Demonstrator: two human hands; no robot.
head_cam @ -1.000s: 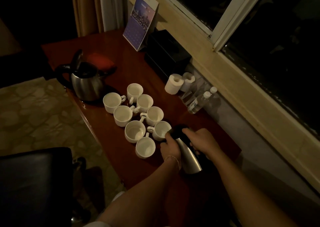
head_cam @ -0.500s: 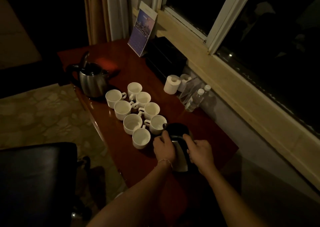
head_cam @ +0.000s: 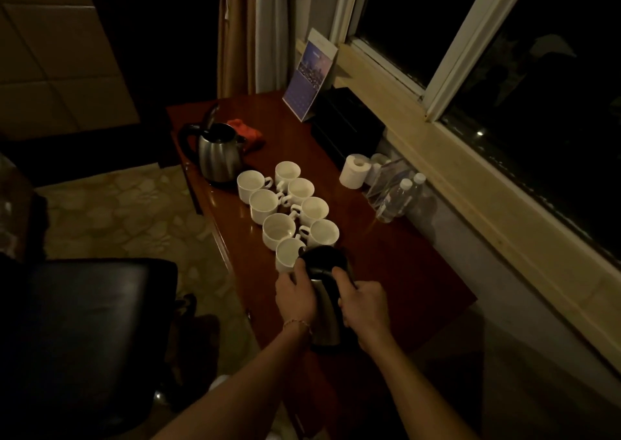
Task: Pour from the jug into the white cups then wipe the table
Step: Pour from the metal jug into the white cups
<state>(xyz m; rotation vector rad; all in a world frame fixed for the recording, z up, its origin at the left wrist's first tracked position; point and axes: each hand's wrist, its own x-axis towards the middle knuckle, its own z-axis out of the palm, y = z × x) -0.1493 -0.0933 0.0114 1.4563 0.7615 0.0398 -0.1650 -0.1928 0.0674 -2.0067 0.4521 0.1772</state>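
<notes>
At the near end of the red-brown counter (head_cam: 396,271), both hands grip a steel jug (head_cam: 324,308) with a black top, tilted so its spout leans over the nearest of the white cups (head_cam: 289,258). The left hand (head_cam: 295,296) is wrapped around the jug's left side, with a thin bracelet at the wrist; the right hand (head_cam: 364,305) is curled around the handle on the right. Seven more cups stand beyond in two rows running toward the far left, handles pointing right, close together. Whether liquid is flowing is too dark to tell. Just beyond the cups, at the far left, sits a steel kettle (head_cam: 220,154) with a red cloth (head_cam: 247,133) beside it. On the right edge, near the window, are a toilet roll (head_cam: 354,170) and plastic bottles (head_cam: 398,197).
</notes>
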